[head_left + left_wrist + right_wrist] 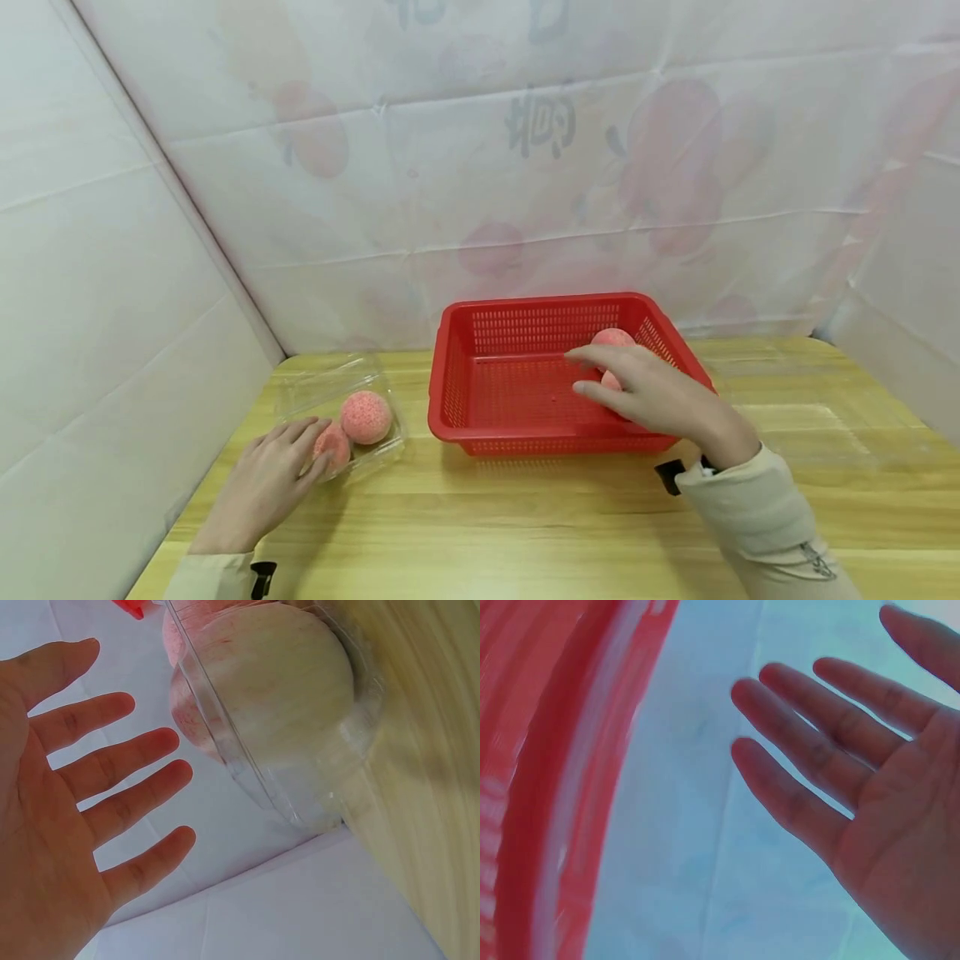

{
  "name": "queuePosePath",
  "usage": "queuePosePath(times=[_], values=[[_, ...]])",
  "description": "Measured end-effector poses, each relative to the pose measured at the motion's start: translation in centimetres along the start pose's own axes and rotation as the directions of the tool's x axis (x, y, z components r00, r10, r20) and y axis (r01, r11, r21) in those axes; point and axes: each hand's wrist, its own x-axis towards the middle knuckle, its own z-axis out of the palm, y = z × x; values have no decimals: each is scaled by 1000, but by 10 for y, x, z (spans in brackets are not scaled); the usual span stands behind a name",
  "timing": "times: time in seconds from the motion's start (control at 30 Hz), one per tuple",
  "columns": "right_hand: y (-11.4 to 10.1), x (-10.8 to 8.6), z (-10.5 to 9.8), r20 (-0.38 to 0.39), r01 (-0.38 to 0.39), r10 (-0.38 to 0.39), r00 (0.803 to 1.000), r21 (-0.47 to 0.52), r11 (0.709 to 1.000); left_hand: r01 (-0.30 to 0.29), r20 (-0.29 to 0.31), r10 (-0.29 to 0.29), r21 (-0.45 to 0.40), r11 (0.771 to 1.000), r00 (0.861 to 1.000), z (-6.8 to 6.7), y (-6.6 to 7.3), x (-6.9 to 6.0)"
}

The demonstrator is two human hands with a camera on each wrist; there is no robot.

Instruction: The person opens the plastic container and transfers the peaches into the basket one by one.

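Note:
In a clear plastic tray (390,450) on the left lie two pink speckled balls, one (366,417) uncovered and the other (332,448) partly behind my left hand (266,479). That hand hovers beside the tray, fingers spread and holding nothing; the left wrist view shows its palm (56,817) apart from the tray wall and a ball (270,682). My right hand (652,392) is above the right part of a red basket (525,433), fingers extended and holding nothing. Two pink balls, one (612,337) behind it and one (611,381) between thumb and fingers, lie in the basket, partly hidden.
Another clear plastic tray (795,417) lies to the right of the basket on the wooden table (480,533). White printed sheets (450,183) stand behind the table and at both sides.

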Motion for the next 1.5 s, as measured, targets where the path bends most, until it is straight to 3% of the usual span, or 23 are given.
queuePosePath(times=[0.17,0.4,0.57,0.67,0.8,0.97,1.23,1.5], values=[[24,-8,-9,-68,-25,24,997,-15,1000,21,38,-21,-17,1000,999,1,3,4],[64,-24,-20,-157,-91,70,985,-131,987,41,58,-39,-32,999,998,2,3,2],[89,-38,-24,-161,-176,148,976,-179,968,26,56,-23,-46,999,998,2,1,2],[99,-44,-23,-162,-191,159,974,-202,961,13,37,-11,-69,998,999,1,-1,5],[108,-49,-19,-161,-202,169,972,-219,954,40,41,-36,-108,993,999,-3,-4,7],[115,-50,-14,-161,-233,202,966,-204,951,86,89,-75,-123,989,993,-5,-3,7],[129,-52,-10,-116,-291,273,955,-188,938,84,87,-74,-123,989,993,1,-3,12],[129,-48,-5,-80,-299,288,954,-203,932,87,112,-75,-107,990,991,6,-5,9]])
